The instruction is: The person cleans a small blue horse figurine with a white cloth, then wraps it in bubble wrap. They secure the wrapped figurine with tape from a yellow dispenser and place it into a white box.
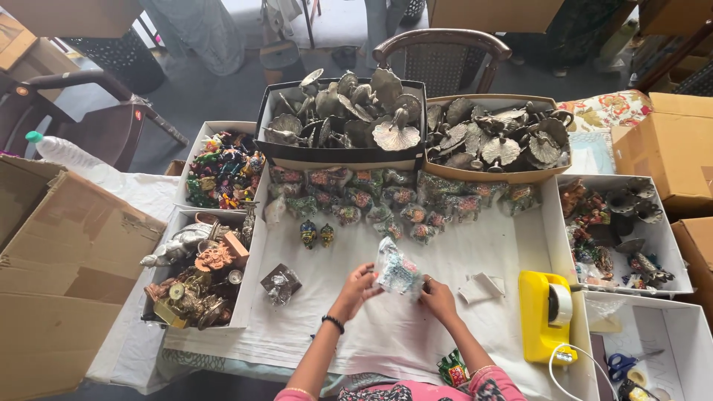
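At the near edge of the desk (pixel 416 334) both hands hold one figurine (pixel 397 272) in a clear bag, lifted a little above the white cloth. The left hand (pixel 359 288) has its fingers closed on the bag's left side, and the right hand (pixel 438 298) pinches its lower right corner. The bag looks not yet sealed, so I judge this piece is in the middle of wrapping. Near the right edge stands a yellow tape dispenser (pixel 546 312). Farther, many wrapped figurines (pixel 386 200) lie in rows across the middle, which seem finished, and two bare figurines (pixel 316 234) stand just before them. At the far edge two boxes (pixel 342 157) hold metal pieces.
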